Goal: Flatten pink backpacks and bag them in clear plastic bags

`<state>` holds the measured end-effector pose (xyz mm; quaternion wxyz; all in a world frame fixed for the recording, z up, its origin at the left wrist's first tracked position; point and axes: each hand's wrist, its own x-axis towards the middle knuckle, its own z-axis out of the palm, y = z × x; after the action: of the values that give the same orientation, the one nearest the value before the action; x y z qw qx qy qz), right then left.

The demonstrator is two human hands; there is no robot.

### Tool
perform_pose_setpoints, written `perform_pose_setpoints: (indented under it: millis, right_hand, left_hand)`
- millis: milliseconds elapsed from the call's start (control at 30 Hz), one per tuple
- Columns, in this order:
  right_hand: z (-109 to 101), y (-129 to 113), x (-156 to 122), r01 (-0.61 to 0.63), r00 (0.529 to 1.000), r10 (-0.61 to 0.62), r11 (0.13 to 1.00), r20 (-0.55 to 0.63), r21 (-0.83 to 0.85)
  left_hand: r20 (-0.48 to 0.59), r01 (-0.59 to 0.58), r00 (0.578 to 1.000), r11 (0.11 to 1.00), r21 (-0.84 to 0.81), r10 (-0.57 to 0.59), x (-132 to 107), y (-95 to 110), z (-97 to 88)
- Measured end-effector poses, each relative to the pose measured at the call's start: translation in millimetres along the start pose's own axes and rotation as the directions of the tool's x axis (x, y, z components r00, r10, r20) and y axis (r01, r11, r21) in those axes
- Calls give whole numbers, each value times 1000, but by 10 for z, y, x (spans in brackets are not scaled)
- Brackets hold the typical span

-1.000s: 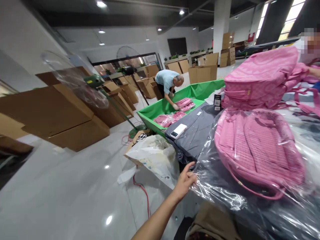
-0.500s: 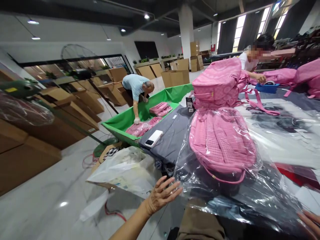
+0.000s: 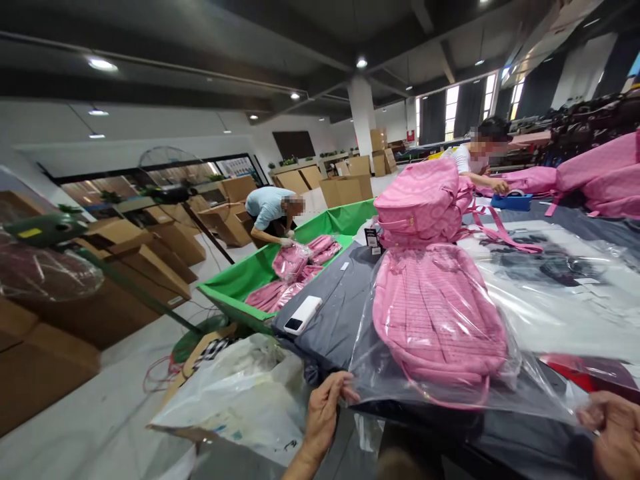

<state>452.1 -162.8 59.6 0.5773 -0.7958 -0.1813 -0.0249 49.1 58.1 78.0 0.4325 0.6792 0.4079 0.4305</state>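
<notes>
A pink backpack (image 3: 436,313) lies inside a clear plastic bag (image 3: 520,383) on the grey-covered table (image 3: 330,313). My left hand (image 3: 324,410) pinches the bag's open edge at its near left corner. My right hand (image 3: 611,433), fingers curled, grips the same edge at the near right corner, and the edge stretches taut between them. A second pink backpack (image 3: 423,200) stands just behind the bagged one.
A white phone (image 3: 303,315) lies on the table's left side. A green bin (image 3: 240,283) holds bagged pink items; a person in a light blue shirt (image 3: 267,210) bends over it. Another person (image 3: 475,160) works across the table. A white sack (image 3: 240,393) and cardboard boxes (image 3: 120,280) stand left.
My left hand went from open beside the plastic to pinching its edge. My right hand came into view and took the other corner. The bag's mouth is now pulled flat.
</notes>
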Motion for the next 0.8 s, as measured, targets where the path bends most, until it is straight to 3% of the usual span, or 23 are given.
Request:
perform_pose_setpoints:
  millis: [100, 167, 233, 300, 333, 400, 467, 500, 567, 633, 733, 800]
  right_hand:
    - [118, -234, 75, -243, 967, 229, 961, 115, 130]
    - [121, -315, 128, -278, 948, 263, 958, 179, 68]
    - [94, -340, 168, -214, 965, 216, 976, 147, -32]
    - [71, -331, 190, -157, 978, 168, 983, 124, -90]
    - [66, -325, 193, -155, 978, 164, 985, 125, -81]
    - [68, -326, 184, -187, 973, 190, 982, 128, -36]
    - [73, -352, 165, -205, 971, 206, 978, 125, -22]
    - [74, -374, 154, -199, 972, 201, 980, 124, -32]
    - [74, -423, 133, -175, 976, 179, 984, 125, -43]
    - [74, -465, 115, -174, 977, 175, 985, 123, -18]
    - [81, -499, 98, -212, 973, 208, 977, 96, 32]
    - [84, -516, 97, -228, 971, 224, 973, 87, 37]
  left_hand:
    - [7, 92, 996, 996, -9, -92, 220, 31, 84]
    - [-19, 107, 994, 993, 46, -106, 324, 52, 119]
    - [-156, 36, 988, 981, 192, -6, 339, 111, 193]
    - [-269, -116, 930, 896, 428, 249, 270, 231, 360]
    - [-234, -215, 892, 818, 534, 387, 216, 311, 485]
    - [-2, -451, 814, 635, 627, 581, 116, 488, 788]
    - [224, -619, 742, 516, 592, 632, 67, 651, 1094]
    - [284, -648, 730, 498, 576, 622, 68, 717, 1221]
    - [323, -633, 755, 506, 586, 571, 104, 806, 1391]
    - [354, -618, 774, 506, 602, 525, 140, 847, 1446]
    - [418, -634, 767, 478, 608, 487, 112, 847, 1391]
    - [407, -603, 792, 476, 640, 455, 42, 823, 1320]
